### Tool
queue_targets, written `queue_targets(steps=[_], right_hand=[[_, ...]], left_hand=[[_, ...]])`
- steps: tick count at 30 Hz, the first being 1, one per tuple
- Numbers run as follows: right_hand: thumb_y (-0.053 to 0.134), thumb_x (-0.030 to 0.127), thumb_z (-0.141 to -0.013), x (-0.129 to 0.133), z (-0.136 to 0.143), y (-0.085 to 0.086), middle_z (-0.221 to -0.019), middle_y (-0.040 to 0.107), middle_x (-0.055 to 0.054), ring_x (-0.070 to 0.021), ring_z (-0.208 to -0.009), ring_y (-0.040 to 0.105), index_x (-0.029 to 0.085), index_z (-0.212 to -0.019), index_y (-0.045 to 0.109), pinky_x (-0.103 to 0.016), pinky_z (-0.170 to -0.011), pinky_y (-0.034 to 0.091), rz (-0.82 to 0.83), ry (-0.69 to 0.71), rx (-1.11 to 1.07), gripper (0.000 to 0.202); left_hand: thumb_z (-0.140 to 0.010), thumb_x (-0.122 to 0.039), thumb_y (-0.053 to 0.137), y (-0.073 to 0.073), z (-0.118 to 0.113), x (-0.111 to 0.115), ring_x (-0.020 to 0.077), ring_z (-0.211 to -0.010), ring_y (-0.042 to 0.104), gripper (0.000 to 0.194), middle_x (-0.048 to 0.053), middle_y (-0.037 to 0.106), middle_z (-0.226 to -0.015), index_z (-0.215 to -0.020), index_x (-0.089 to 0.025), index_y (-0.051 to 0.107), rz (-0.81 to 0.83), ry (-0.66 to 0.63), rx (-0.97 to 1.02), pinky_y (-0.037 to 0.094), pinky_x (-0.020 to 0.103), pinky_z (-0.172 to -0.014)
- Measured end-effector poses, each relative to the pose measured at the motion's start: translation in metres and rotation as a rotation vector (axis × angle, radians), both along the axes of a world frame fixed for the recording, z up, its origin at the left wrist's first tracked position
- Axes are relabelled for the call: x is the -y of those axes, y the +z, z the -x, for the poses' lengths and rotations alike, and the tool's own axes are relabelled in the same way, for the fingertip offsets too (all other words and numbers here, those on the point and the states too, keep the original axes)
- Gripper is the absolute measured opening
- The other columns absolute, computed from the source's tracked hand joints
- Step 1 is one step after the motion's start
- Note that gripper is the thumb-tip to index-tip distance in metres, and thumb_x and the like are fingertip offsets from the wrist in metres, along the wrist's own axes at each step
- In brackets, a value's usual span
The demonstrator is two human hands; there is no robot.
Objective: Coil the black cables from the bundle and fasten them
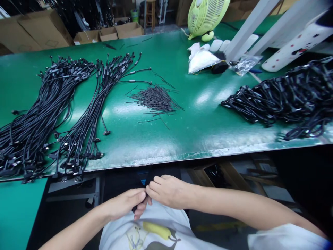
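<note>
Both of my hands meet low in the view, in front of my shirt and below the table's front edge. My left hand (130,203) has its fingers curled round a small black item (134,208), of which only a dark end shows. Fingers bent, my right hand (166,191) touches the left one at the same dark item, which it mostly covers. Beyond them, on the green table (197,132), lies a loose pile of thin black ties (156,99). Two bundles of black cables, a large one (49,97) and a narrower one (96,100), lie to the left.
Coiled black cables (283,97) are heaped at the right. Farther back are a white plastic bag (203,60), a green fan (206,15), grey metal posts (247,27) and a spotted white object (293,47). Cardboard boxes (47,29) stand behind the table.
</note>
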State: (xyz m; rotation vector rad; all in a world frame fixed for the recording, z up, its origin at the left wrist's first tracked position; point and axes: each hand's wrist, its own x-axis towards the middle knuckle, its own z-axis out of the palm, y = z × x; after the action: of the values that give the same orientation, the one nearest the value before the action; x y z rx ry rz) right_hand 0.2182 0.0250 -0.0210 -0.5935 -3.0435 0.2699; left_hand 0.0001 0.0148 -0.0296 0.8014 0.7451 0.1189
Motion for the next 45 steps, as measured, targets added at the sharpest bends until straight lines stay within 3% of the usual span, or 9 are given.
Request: queue_targets(steps=[3, 10, 18, 23, 25, 28, 32, 40, 45], right_hand=[[0.035, 0.015, -0.096, 0.001, 0.000, -0.004, -0.083, 0.057, -0.005, -0.0173, -0.071, 0.051, 0.014, -0.095, 0.055, -0.031, -0.053, 0.031, -0.008, 0.000, -0.008, 0.020], [0.040, 0.036, -0.100, -0.011, 0.002, 0.006, -0.082, 0.064, -0.003, -0.0159, -0.068, 0.059, 0.015, -0.090, 0.056, -0.027, -0.056, 0.033, 0.441, -0.233, 0.082, 0.028], [0.040, 0.030, -0.098, -0.008, 0.017, 0.012, -0.081, 0.065, -0.008, -0.0203, -0.070, 0.060, 0.014, -0.089, 0.060, -0.032, -0.059, 0.036, 0.243, -0.288, 0.082, 0.027], [0.042, 0.036, -0.099, -0.060, -0.004, 0.032, -0.088, 0.069, -0.003, -0.0148, -0.080, 0.063, 0.018, -0.092, 0.067, -0.025, -0.070, 0.043, 0.476, -0.130, -0.122, 0.032], [0.036, 0.031, -0.101, -0.111, -0.020, 0.041, -0.095, 0.069, -0.003, -0.0143, -0.088, 0.062, 0.020, -0.095, 0.068, -0.025, -0.077, 0.044, 0.359, -0.374, -0.312, 0.034], [0.035, 0.032, -0.100, -0.196, -0.038, 0.043, -0.108, 0.064, -0.011, -0.0206, -0.100, 0.058, 0.017, -0.108, 0.064, -0.030, -0.082, 0.043, -0.045, -1.009, -0.332, 0.034], [0.053, 0.027, -0.091, -0.263, -0.040, 0.031, -0.106, 0.062, -0.015, -0.0241, -0.094, 0.057, 0.013, -0.104, 0.065, -0.031, -0.075, 0.041, -0.138, -1.211, -0.103, 0.023], [0.051, 0.019, -0.090, -0.252, -0.056, 0.026, -0.101, 0.063, -0.013, -0.0229, -0.091, 0.056, 0.014, -0.101, 0.065, -0.031, -0.077, 0.039, -0.191, -1.171, -0.198, 0.019], [0.055, 0.022, -0.090, -0.187, -0.042, 0.033, -0.088, 0.064, -0.007, -0.0183, -0.082, 0.057, 0.016, -0.089, 0.065, -0.029, -0.077, 0.041, -0.122, -1.118, -0.449, 0.012]], left_hand=[[-0.086, -0.061, 0.049, -0.003, -0.006, 0.001, 0.0122, -0.060, 0.042, 0.045, -0.002, 0.043, -0.065, -0.078, -0.016, 0.051, -0.148, 0.018, -0.075, 0.039, 0.027, -0.061], [-0.098, -0.033, 0.034, 0.010, -0.008, 0.000, 0.0174, -0.071, 0.049, 0.027, 0.004, 0.057, -0.078, -0.083, -0.020, 0.052, -1.066, -0.172, -0.482, 0.037, 0.030, -0.068], [-0.099, -0.037, 0.030, 0.022, 0.001, -0.015, 0.0153, -0.071, 0.051, 0.032, 0.001, 0.057, -0.079, -0.080, -0.020, 0.050, -0.898, -0.236, -0.410, 0.037, 0.026, -0.067], [-0.096, -0.045, 0.037, 0.012, 0.003, -0.013, 0.0143, -0.067, 0.047, 0.037, 0.000, 0.055, -0.072, -0.079, -0.017, 0.056, -0.734, -0.014, -0.365, 0.033, 0.026, -0.064], [-0.093, -0.052, 0.041, 0.006, 0.004, -0.013, 0.0124, -0.060, 0.040, 0.041, -0.002, 0.046, -0.063, -0.078, -0.017, 0.056, -0.630, 0.177, -0.312, 0.030, 0.026, -0.059], [-0.089, -0.059, 0.047, 0.001, 0.003, -0.014, 0.0098, -0.053, 0.030, 0.044, -0.006, 0.032, -0.056, -0.077, -0.017, 0.052, -0.423, 0.485, -0.170, 0.027, 0.024, -0.054], [-0.083, -0.058, 0.059, 0.005, -0.001, -0.017, 0.0075, -0.051, 0.028, 0.044, -0.007, 0.031, -0.057, -0.075, -0.015, 0.052, -0.269, 0.690, -0.041, 0.027, 0.023, -0.052], [-0.084, -0.046, 0.065, 0.006, 0.003, -0.026, 0.0061, -0.052, 0.028, 0.034, -0.006, 0.032, -0.058, -0.081, -0.012, 0.059, -0.159, 0.787, 0.107, 0.025, 0.022, -0.052], [-0.088, -0.042, 0.061, 0.016, -0.008, -0.033, 0.0062, -0.053, 0.029, 0.031, -0.006, 0.032, -0.058, -0.085, -0.011, 0.061, -0.179, 0.790, 0.188, 0.027, 0.021, -0.053]])
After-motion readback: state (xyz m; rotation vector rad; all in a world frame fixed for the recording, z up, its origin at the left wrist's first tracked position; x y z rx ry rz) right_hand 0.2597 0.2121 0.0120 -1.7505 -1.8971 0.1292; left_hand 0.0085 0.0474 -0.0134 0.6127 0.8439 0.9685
